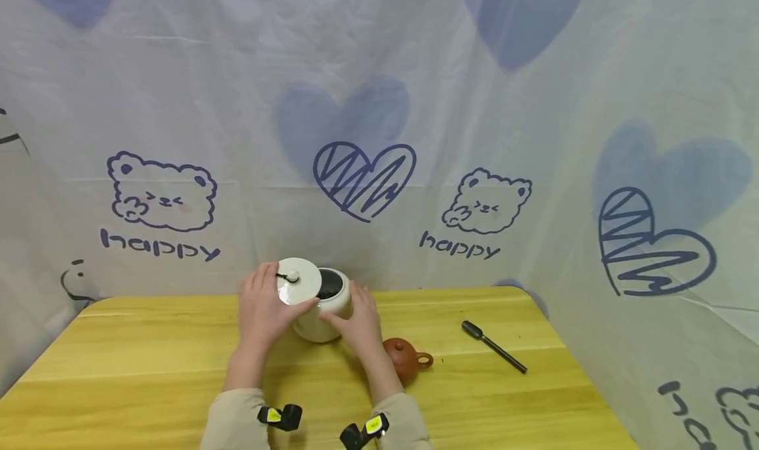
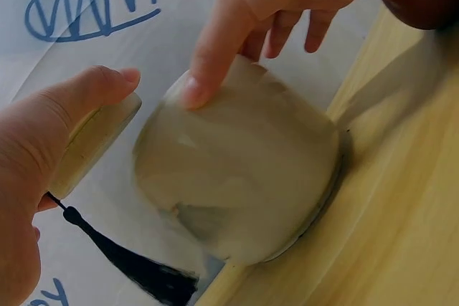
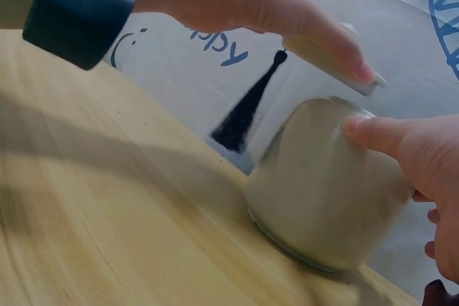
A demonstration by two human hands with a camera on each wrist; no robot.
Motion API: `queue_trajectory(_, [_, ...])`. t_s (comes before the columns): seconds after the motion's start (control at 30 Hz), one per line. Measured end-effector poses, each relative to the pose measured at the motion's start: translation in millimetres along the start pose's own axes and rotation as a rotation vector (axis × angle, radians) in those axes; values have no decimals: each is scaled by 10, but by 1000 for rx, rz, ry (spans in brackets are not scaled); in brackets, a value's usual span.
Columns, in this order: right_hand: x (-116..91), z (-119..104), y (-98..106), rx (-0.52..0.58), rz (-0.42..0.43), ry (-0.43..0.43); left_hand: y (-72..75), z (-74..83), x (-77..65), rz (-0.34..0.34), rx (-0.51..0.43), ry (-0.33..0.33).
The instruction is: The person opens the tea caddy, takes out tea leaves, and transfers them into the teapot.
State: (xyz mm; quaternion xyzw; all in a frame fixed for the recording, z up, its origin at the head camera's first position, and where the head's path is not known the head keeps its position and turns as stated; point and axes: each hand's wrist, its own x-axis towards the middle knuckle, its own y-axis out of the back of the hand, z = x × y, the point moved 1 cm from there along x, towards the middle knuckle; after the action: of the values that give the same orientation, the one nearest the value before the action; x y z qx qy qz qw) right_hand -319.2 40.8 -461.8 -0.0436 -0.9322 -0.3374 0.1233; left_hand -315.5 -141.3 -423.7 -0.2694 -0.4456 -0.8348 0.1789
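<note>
A round white lid (image 1: pixel 304 282) with a knob and a black tassel (image 2: pixel 136 259) is gripped at its edge by my left hand (image 1: pixel 265 305). It is lifted off to the left of the white jar (image 1: pixel 318 328), whose dark opening shows in the head view. My right hand (image 1: pixel 358 318) holds the jar near its rim, thumb in front and fingers round the far right side. In the right wrist view the jar (image 3: pixel 326 184) stands upright on the table, the lid (image 3: pixel 326 59) just above its rim.
Beside my right forearm sits a small reddish-brown teapot (image 1: pixel 403 359), partly behind the arm. Farther right a dark, long-handled tool (image 1: pixel 495 348) lies on the wooden table (image 1: pixel 148 364). A printed curtain (image 1: pixel 367 246) hangs close behind the table's back edge.
</note>
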Motion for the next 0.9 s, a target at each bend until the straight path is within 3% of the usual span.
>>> queue_trajectory(0.53, [0,2,12,4,6,24,-209,71,27,-57,-41,13])
queue_trajectory(0.77, [4,10,12,0,-6,9,-271,104,45,-21,-57,-14])
queue_trajectory(0.9, [-1,-4,31,-1,-4,13,-313,110,70,-34,-76,0])
